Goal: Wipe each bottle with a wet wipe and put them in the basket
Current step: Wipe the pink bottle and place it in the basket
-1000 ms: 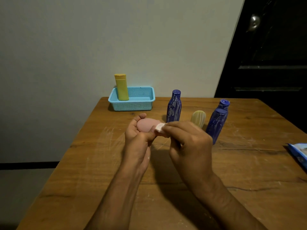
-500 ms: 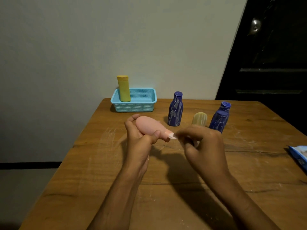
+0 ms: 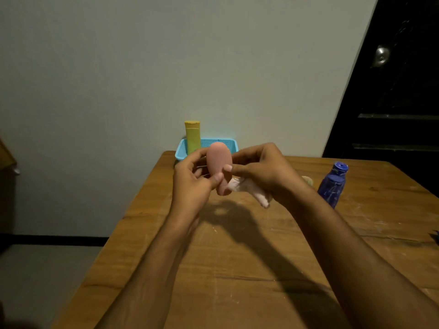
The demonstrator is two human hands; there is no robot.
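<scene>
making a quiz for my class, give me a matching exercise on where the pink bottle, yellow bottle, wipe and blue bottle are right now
Things:
1. pink bottle
2. yellow bottle
3. wipe
4. blue bottle

Places:
A. standing on the table, at the right
B. held up between both hands
C. standing in the basket
D. bunched in the right hand

Pairs: 1-B, 2-C, 3-D, 4-A

A scuffed wooden tabletop carries a blue basket at centre frame and a blue bottle at right
</scene>
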